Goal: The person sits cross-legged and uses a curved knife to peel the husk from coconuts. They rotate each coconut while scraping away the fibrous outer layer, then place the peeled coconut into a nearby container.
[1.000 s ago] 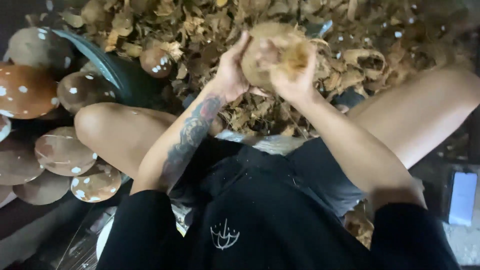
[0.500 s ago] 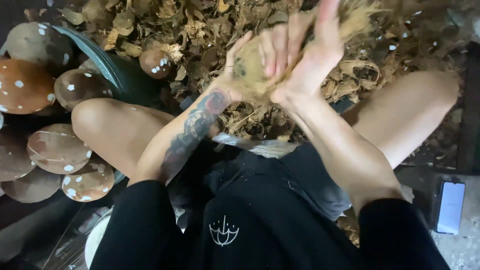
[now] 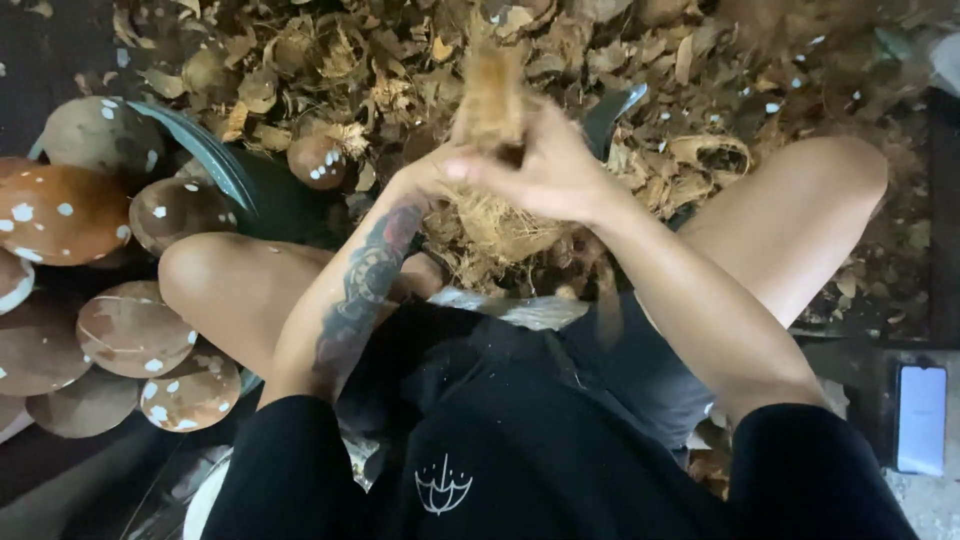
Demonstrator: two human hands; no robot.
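The right hand [image 3: 545, 175] pinches a blurred strip of coconut husk [image 3: 490, 95]. The left hand [image 3: 425, 180] curls around the fibrous coconut [image 3: 500, 225] beneath, above a heap of husk scraps [image 3: 330, 60].

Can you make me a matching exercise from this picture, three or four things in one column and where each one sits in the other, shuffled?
Things:
1. husk strip
2. phone
3. peeled coconuts
4. husk heap

Places:
A. on the floor at the lower right
B. across the top, beyond the knees
C. piled along the left edge
D. in the right hand, raised

Pairs: 1-D, 2-A, 3-C, 4-B
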